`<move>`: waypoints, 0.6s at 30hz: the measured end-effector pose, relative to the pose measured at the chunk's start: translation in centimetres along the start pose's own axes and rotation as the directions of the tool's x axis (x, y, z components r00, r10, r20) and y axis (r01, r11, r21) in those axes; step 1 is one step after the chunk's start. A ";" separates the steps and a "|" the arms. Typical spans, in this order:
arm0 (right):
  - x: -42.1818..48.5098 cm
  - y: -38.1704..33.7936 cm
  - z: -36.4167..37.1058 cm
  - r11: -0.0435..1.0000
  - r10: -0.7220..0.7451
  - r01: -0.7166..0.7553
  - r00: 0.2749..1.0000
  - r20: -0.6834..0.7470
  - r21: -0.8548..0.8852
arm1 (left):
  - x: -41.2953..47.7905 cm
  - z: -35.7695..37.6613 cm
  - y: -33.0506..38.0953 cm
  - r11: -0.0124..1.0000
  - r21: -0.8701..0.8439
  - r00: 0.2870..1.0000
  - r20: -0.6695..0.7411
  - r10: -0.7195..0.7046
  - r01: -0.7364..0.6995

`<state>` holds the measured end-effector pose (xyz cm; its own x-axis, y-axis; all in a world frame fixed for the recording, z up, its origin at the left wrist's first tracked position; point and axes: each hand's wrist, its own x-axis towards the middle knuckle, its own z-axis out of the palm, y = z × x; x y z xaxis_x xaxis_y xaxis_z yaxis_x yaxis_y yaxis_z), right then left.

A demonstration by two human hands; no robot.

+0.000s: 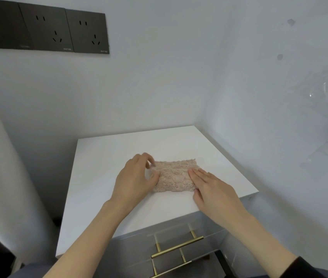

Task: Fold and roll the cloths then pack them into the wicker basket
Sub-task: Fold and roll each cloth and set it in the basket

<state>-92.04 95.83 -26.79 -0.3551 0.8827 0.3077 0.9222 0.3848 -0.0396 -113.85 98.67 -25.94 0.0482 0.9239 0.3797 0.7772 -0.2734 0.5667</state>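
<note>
A beige, fluffy cloth (174,175) lies folded into a small rectangle on the white cabinet top (102,177). My left hand (137,177) is at the cloth's left end, thumb and curled fingers pinching that edge. My right hand (213,187) lies flat with straight fingers on the cloth's right end, pressing it down. No wicker basket is in view.
The cabinet stands in a corner between white walls, with grey drawers and brass handles (177,246) below its front edge. Dark wall sockets (44,29) hang at the upper left. A clear plastic bag (327,109) hangs on the right wall.
</note>
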 end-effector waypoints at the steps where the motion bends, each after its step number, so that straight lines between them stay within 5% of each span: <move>1: 0.0 0.3 0.1 1.000 -0.007 0.007 1.000 -0.006 0.013 | -0.2 -0.2 0.2 0.994 0.000 0.994 -0.017 0.107 -0.107; 5: -0.1 0.5 -0.3 0.998 -0.061 0.062 0.998 -0.005 0.030 | -0.8 -0.7 0.2 0.935 0.061 0.937 0.026 0.349 -0.350; 13: 0.9 1.0 -0.8 0.984 0.010 -0.011 1.000 0.005 0.181 | -0.8 -0.7 -1.1 0.974 -0.025 0.956 0.185 0.227 -0.226; 18: 2.0 1.6 -1.0 0.929 0.104 -0.120 0.992 0.066 0.349 | -0.2 -0.5 -0.8 0.963 -0.270 0.961 0.268 0.071 0.005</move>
<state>-91.10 97.97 -25.26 -0.2669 0.9338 0.2383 0.8461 0.3454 -0.4059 -114.79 98.51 -26.08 0.2695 0.9401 0.2087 0.5789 -0.3314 0.7450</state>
